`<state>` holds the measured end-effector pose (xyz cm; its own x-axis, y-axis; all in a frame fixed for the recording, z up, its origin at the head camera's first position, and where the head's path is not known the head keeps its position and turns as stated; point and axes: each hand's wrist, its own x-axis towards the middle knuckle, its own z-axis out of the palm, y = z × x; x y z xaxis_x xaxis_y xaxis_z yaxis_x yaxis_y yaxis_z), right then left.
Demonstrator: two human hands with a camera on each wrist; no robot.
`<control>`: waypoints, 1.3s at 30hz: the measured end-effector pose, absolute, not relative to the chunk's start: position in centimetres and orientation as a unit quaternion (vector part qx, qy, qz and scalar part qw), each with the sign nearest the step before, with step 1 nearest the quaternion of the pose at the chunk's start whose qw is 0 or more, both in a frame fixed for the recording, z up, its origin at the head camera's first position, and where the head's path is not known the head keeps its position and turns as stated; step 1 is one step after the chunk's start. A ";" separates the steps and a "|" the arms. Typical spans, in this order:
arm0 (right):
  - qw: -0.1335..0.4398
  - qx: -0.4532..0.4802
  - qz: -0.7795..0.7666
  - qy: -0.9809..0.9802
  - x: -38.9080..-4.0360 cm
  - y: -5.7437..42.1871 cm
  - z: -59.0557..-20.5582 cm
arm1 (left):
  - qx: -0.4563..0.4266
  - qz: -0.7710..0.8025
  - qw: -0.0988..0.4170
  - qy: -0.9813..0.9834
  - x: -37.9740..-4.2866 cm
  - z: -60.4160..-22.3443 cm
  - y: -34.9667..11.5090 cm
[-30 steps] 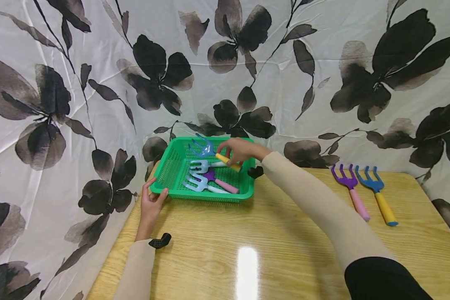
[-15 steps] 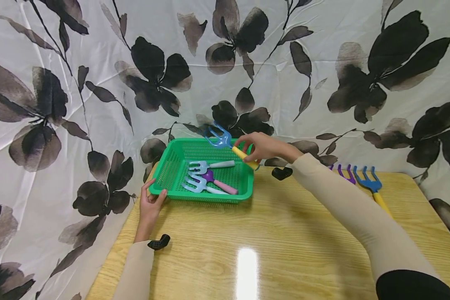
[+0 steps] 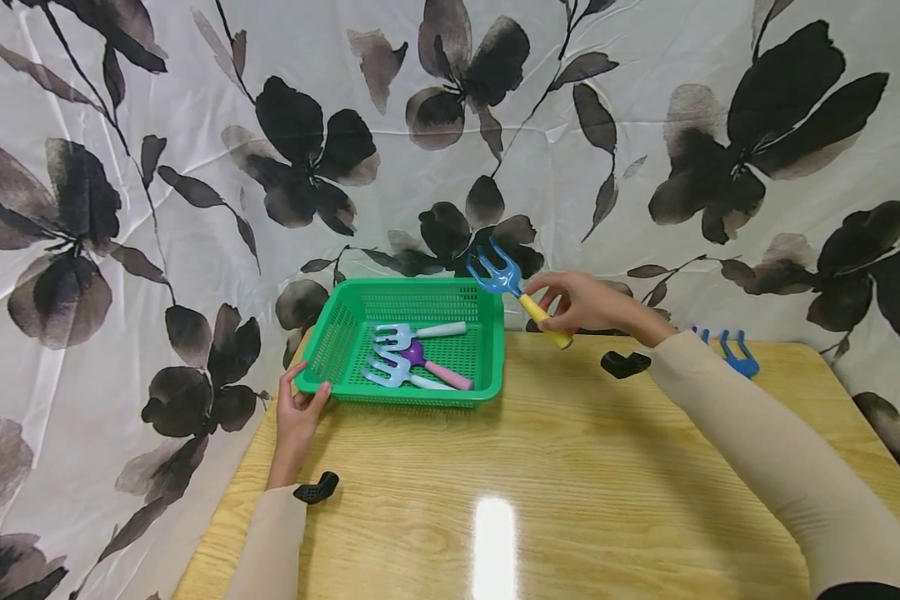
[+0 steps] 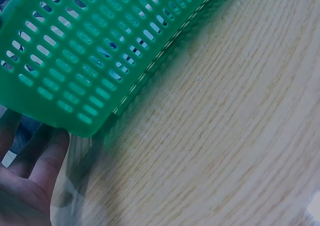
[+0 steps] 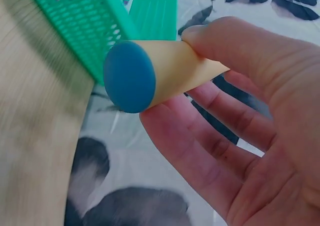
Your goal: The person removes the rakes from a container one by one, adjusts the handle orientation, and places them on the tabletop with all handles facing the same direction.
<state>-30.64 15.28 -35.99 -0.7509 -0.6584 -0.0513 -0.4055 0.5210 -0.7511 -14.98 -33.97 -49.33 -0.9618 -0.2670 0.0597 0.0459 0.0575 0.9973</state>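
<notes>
Green basket (image 3: 401, 398), perforated, probably plastic, stood on the wood-grain table (image 3: 420, 500). Head view: blue fork (image 3: 534, 308) with a yellow handle was off the table, just right of the basket, against the floral cloth (image 3: 555, 192), tines tilted up toward the wearer's left. Right hand (image 3: 588, 302) held it by the handle. Left hand (image 3: 296, 421) was at the basket's near left corner, thumb on the front, fingers round the side. Inside lay an upper pale-blue fork (image 3: 431, 332), a lower pale-blue fork (image 3: 407, 375) and a purple tool (image 3: 444, 372) with a pink handle, its far end covered. At the table's right, a second blue fork (image 3: 741, 364) lay partly behind the sleeve (image 3: 757, 442), purple tines (image 3: 701, 333) just beside it.

Left wrist view: fingers reached under the corner, corner held between thumb and fingers; thumb not distinguishable here, pressure not readable.

Right wrist view: handle pinched, thumb above, fingers beneath; blue end cap (image 5: 130, 77) free of the palm. Judgement: light and stiff, not fragile; smooth handle might turn or slip in so slight a pinch. Best hold: mid-handle, clear of the tines.
</notes>
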 end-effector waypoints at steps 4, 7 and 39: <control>0.155 -0.293 -0.384 0.862 -29.9 17.5 -36.6 | 0.068 -0.680 0.117 -0.721 -14.8 -49.0 -33.8; 0.151 -0.278 -0.395 0.862 -29.2 19.2 -37.2 | 0.067 -0.677 0.116 -0.723 -14.9 -48.9 -33.7; 0.141 -0.125 -0.435 0.880 -22.6 30.4 -44.8 | 0.074 -0.664 0.136 -0.732 -15.8 -51.6 -34.6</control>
